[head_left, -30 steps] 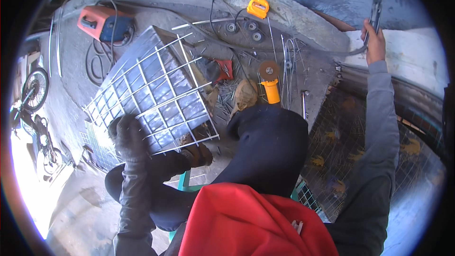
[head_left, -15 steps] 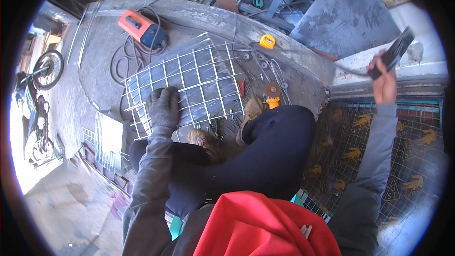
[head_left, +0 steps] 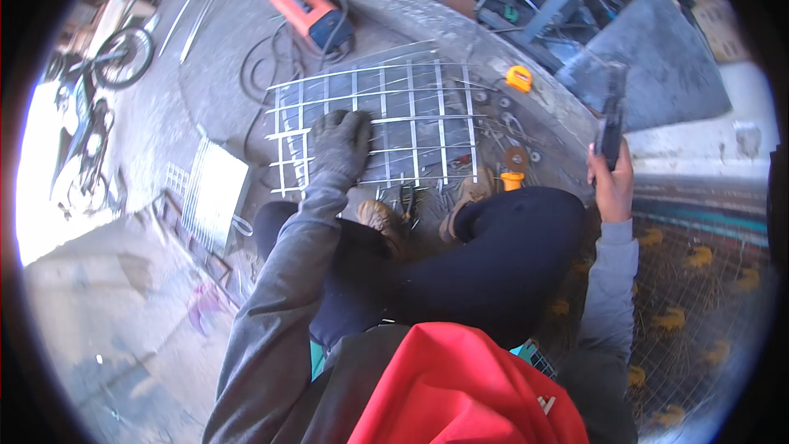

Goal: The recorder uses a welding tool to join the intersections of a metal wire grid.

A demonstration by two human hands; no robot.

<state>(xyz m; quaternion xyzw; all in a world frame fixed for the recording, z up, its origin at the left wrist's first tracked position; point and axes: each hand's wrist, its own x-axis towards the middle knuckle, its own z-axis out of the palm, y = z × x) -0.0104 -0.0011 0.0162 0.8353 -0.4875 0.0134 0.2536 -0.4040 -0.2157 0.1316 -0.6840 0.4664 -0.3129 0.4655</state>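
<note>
A concrete floor (head_left: 205,74) spreads out under the seated person, and on it, just past the shoes, lies a metal grid frame (head_left: 411,115) of welded rods, flat and slightly skewed. The gloved left hand (head_left: 339,148) rests on the frame's near left part, fingers spread and pressing down on the bars rather than curled round them. The bare right hand (head_left: 612,185) is lifted well apart from the frame, off to the right, its fingers closed round a dark handled tool (head_left: 610,119) held upright. Beyond the frame sit an orange welding machine (head_left: 311,12) with its looped cables, a yellow tape measure (head_left: 519,78), and an orange-handled grinder (head_left: 514,168) by the right shoe. Holding the frame steady looks best done with the palm kept flat over a crossing of bars, so the grid cannot rock or slide.
</note>
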